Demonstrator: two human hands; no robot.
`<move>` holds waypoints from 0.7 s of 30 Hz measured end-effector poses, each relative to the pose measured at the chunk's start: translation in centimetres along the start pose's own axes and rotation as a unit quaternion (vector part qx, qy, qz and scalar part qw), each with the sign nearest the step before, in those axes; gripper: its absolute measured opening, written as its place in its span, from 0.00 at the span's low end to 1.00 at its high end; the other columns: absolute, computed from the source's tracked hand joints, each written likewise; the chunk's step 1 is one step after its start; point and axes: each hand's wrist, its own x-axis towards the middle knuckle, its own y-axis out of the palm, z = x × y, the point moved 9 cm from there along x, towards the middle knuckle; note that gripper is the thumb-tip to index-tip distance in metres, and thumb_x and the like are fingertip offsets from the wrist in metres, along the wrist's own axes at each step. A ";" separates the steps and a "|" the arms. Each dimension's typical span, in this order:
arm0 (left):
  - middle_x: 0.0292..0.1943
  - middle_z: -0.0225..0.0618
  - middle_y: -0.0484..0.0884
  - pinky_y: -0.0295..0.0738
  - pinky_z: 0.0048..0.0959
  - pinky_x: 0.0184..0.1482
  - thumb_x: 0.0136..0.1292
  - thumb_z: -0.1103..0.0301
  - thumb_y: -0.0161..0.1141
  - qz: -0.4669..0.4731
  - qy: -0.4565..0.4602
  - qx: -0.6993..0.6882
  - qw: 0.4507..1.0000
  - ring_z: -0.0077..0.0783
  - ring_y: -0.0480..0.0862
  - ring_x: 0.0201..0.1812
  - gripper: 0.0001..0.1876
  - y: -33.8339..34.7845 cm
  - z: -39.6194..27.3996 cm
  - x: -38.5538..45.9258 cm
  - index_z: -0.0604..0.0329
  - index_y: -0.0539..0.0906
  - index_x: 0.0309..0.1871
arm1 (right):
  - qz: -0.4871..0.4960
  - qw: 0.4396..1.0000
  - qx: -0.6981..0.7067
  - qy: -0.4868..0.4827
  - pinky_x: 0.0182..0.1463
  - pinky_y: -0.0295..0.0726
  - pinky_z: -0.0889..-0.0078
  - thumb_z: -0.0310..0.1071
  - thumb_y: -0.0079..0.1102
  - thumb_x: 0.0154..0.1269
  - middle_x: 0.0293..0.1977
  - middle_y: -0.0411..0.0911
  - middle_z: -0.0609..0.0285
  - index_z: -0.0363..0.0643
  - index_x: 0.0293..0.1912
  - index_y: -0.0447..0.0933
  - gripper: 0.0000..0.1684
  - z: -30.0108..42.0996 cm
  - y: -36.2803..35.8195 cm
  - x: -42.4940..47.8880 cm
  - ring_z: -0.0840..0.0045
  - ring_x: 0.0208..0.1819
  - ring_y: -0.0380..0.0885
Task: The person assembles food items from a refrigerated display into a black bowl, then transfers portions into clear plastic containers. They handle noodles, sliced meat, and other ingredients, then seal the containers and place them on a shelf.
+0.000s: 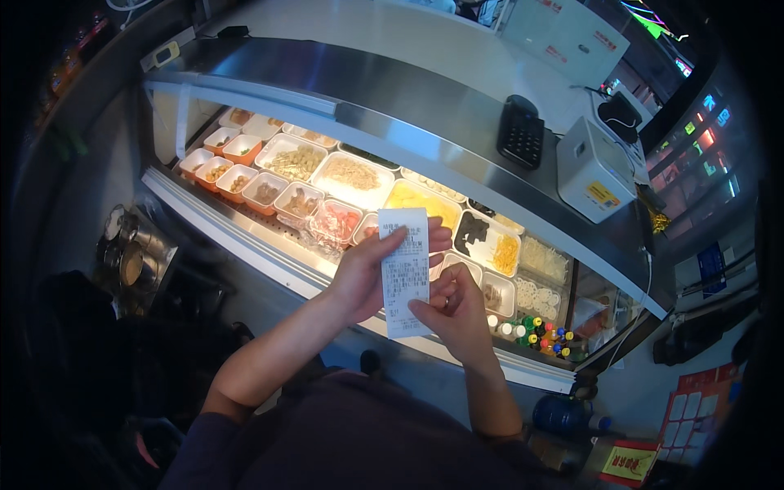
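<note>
A long printed paper receipt (404,288) hangs flat between my two hands, its writing facing up. My left hand (367,269) lies partly behind it, with the thumb pressed on its upper part. At its lower right edge, my right hand (456,306) pinches the paper between thumb and fingers; a ring shows on one finger. Beneath both hands is a lit refrigerated display case (245,229) with rows of food tubs. Just left of the receipt sits a tub of pink sliced food (337,219), partly under clear plastic film. The receipt and hands hide some tubs.
On the steel top (422,98) stand a black keypad device (521,131) and a white boxy printer (594,168). Several capped bottles (545,337) fill the case's right end. Metal pots (130,260) are at left, a blue water jug (560,415) on the floor at right.
</note>
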 end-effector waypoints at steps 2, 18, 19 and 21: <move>0.66 0.53 0.71 0.66 0.49 0.72 0.77 0.53 0.45 0.030 0.019 -0.052 0.998 0.47 0.73 0.68 0.31 -1.2 -1.9 0.2 0.62 0.59 0.76 | -0.014 1.000 -0.010 0.015 0.41 0.84 0.78 0.16 0.63 0.62 0.36 0.79 0.57 0.41 0.43 0.61 0.20 -1.1 1.0 1.0 0.78 0.40 0.84; 0.63 0.53 0.73 0.69 0.55 0.68 0.78 0.50 0.42 0.113 0.002 -0.138 0.984 0.55 0.76 0.63 0.31 -14.0 -20.5 -1.4 0.50 0.52 0.79 | -0.120 0.990 0.027 0.064 0.39 0.86 0.75 0.17 0.58 0.68 0.37 0.82 0.53 0.38 0.45 0.66 0.12 -3.7 18.4 13.6 0.74 0.33 0.86; 0.63 0.53 0.73 0.69 0.55 0.68 0.78 0.50 0.42 0.114 0.002 -0.134 0.984 0.55 0.77 0.63 0.31 -14.6 -21.1 -1.4 0.50 0.52 0.79 | -0.123 0.990 0.037 0.066 0.38 0.86 0.75 0.18 0.57 0.68 0.37 0.82 0.53 0.37 0.45 0.66 0.11 -4.1 19.0 14.1 0.74 0.32 0.86; 0.62 0.54 0.73 0.69 0.56 0.68 0.78 0.50 0.42 0.119 0.004 -0.138 0.983 0.55 0.77 0.63 0.31 -15.5 -22.2 -1.5 0.50 0.52 0.78 | -0.126 0.988 0.056 0.068 0.35 0.85 0.75 0.19 0.57 0.69 0.37 0.82 0.53 0.37 0.43 0.68 0.08 -4.9 19.9 14.9 0.74 0.30 0.85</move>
